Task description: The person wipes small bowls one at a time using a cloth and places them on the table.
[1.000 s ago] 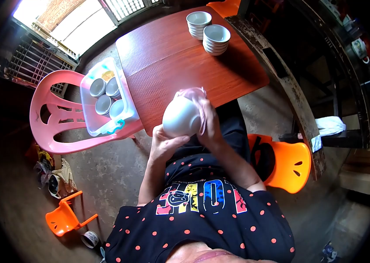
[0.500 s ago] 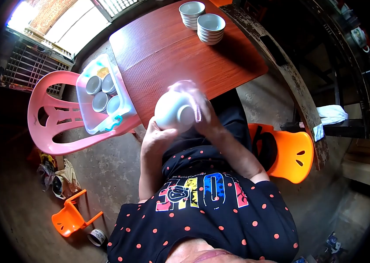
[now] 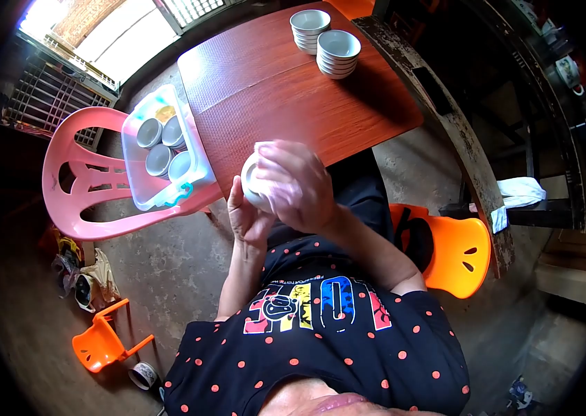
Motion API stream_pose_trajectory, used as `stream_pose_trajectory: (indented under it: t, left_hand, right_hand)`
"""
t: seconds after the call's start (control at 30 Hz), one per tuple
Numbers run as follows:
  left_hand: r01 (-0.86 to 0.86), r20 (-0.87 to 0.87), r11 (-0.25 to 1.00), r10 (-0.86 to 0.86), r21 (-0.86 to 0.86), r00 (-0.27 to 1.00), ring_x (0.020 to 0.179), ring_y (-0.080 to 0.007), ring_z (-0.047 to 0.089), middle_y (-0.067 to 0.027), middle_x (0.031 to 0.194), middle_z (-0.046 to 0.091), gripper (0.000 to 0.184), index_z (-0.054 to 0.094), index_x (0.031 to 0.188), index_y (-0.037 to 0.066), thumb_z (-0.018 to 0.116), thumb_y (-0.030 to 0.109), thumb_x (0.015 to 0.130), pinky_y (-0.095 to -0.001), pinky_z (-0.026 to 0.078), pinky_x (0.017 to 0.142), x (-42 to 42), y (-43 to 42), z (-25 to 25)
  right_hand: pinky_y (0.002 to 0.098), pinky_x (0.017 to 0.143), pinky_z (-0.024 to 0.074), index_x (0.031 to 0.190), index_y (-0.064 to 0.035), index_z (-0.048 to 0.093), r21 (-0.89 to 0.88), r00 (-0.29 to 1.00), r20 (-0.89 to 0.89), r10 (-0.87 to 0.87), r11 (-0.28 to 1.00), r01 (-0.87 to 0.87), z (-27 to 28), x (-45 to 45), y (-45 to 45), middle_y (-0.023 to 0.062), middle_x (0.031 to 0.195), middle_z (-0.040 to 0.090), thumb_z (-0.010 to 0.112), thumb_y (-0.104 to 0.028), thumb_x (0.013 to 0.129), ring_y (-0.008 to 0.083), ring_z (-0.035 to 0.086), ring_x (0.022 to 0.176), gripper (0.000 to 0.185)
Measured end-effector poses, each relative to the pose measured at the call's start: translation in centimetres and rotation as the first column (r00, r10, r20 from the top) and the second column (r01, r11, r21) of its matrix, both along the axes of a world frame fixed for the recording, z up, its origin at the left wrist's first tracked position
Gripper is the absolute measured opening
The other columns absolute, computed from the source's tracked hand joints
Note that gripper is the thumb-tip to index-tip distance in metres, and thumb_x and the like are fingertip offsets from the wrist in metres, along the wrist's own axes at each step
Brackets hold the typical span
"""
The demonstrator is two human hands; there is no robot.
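Above my lap, close to the near table edge, a white bowl (image 3: 250, 182) is held up between both hands. My left hand (image 3: 250, 220) grips it from below and the left side, thumb pointing up along it. Over the bowl's right side lies my right hand (image 3: 296, 182), with a pale pink cloth (image 3: 280, 197) pressed between it and the bowl. The right hand and cloth hide most of the bowl and are slightly blurred.
Two stacks of white bowls, a left stack (image 3: 309, 26) and a right stack (image 3: 338, 50), stand on the red-brown table (image 3: 258, 83). A clear plastic bin (image 3: 142, 163) with stacked bowls rests on a pink chair (image 3: 74, 177). Orange chair (image 3: 461, 255) at right; small orange chair (image 3: 99, 347) lower left.
The bowl has turned, so its foot ring no longer faces right in plain view. My right hand and the cloth have moved left across it, covering more of it.
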State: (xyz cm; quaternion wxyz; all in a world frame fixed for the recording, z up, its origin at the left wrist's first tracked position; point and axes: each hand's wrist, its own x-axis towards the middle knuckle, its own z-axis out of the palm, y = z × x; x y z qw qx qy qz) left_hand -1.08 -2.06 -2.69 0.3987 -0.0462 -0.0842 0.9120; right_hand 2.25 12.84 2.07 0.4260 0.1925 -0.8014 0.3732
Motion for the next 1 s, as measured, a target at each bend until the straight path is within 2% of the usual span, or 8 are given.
stream_pose_trajectory:
  t: [0.1,0.17,0.3,0.47,0.5,0.6,0.9,1.0]
  left_hand:
    - [0.058,-0.241,0.997,-0.068,-0.051,0.968,0.119,-0.0292,0.049,-0.0155,0.127,0.052,0.042,0.049,0.125,0.005,0.058,0.024,0.089,-0.0481,0.037,0.102,0.3,-0.2,0.9]
    - [-0.007,-0.353,0.991,-0.043,-0.137,0.935,0.116,-0.0306,0.051,-0.0163,0.124,0.054,0.049,0.048,0.126,0.004,0.065,0.018,0.083,-0.0495,0.039,0.101,1.0,0.4,0.9]
    - [-0.197,-0.436,0.940,0.059,-0.280,0.898,0.111,-0.0317,0.054,-0.0192,0.122,0.053,0.058,0.040,0.130,-0.003,0.065,0.018,0.083,-0.0455,0.047,0.094,0.8,0.9,1.0]
    - [-0.447,-0.703,0.640,-0.215,-0.626,0.677,0.104,-0.0230,0.059,-0.0147,0.115,0.059,0.048,0.052,0.118,-0.006,0.069,0.016,0.079,-0.0376,0.045,0.093,0.8,1.1,0.9]
    - [-0.426,-0.679,0.579,-0.335,-0.696,0.653,0.101,-0.0215,0.060,-0.0136,0.113,0.060,0.046,0.055,0.116,-0.005,0.070,0.016,0.078,-0.0368,0.046,0.092,0.7,0.8,1.4]
    - [0.029,-0.397,0.834,-0.293,-0.551,0.870,0.101,-0.0237,0.060,-0.0142,0.112,0.060,0.060,0.048,0.122,-0.007,0.074,0.017,0.074,-0.0408,0.046,0.092,-0.2,-0.2,2.5]
    - [-0.597,-0.765,0.479,-0.381,-0.644,0.519,0.085,-0.0099,0.061,-0.0052,0.091,0.067,0.023,0.066,0.094,-0.002,0.072,-0.003,0.073,-0.0263,0.051,0.078,1.1,1.5,-0.4]
    - [-0.376,-0.695,0.651,-0.336,-0.659,0.636,0.090,-0.0175,0.062,-0.0126,0.102,0.063,0.036,0.057,0.109,-0.008,0.069,0.003,0.076,-0.0321,0.050,0.082,0.4,0.8,1.4]
  right_hand:
    - [0.0389,0.086,0.0476,0.094,0.0013,0.063,-0.087,0.858,0.414,0.304,0.952,-0.295,4.2,-1.5,2.0,0.0167,0.096,0.064,0.048,-0.017,0.082,0.0293,0.062,0.094,0.027]
    - [0.0351,0.086,0.0465,0.098,0.0011,0.064,-0.453,0.359,0.713,0.602,0.787,-0.420,5.9,-1.9,3.4,0.0141,0.096,0.065,0.046,-0.019,0.084,0.0232,0.062,0.092,0.030]
    - [0.0406,0.081,0.0509,0.108,-0.0031,0.061,-0.238,0.920,0.261,0.291,0.944,-0.230,0.5,-2.0,2.5,0.0171,0.100,0.063,0.042,-0.028,0.091,0.0280,0.064,0.091,0.035]
    - [0.0321,0.092,0.0421,0.110,-0.0021,0.052,-0.998,0.783,-0.038,0.620,0.009,-0.056,-1.1,-1.0,0.4,0.0108,0.109,0.056,0.034,-0.025,0.095,0.0188,0.055,0.103,0.033]
    - [0.0325,0.090,0.0433,0.104,-0.0020,0.054,-0.677,0.885,0.263,0.384,0.727,-0.114,-0.4,-1.0,2.1,0.0103,0.103,0.058,0.034,-0.026,0.095,0.0185,0.056,0.097,0.032]
    - [0.0311,0.083,0.0463,0.097,0.0000,0.059,-0.316,0.777,0.334,0.533,0.841,-0.440,-0.3,-2.9,4.3,0.0120,0.089,0.063,0.041,-0.024,0.092,0.0195,0.061,0.083,0.030]
    - [0.0350,0.094,0.0420,0.116,-0.0047,0.047,-0.734,0.903,0.226,0.366,0.673,-0.089,-3.4,-0.4,0.6,0.0105,0.113,0.054,0.042,-0.022,0.092,0.0204,0.053,0.107,0.031]
    - [0.0353,0.090,0.0463,0.118,-0.0012,0.048,-0.664,0.839,0.330,0.433,0.738,-0.119,-2.7,-0.8,2.8,0.0136,0.114,0.059,0.051,-0.011,0.088,0.0236,0.058,0.103,0.031]
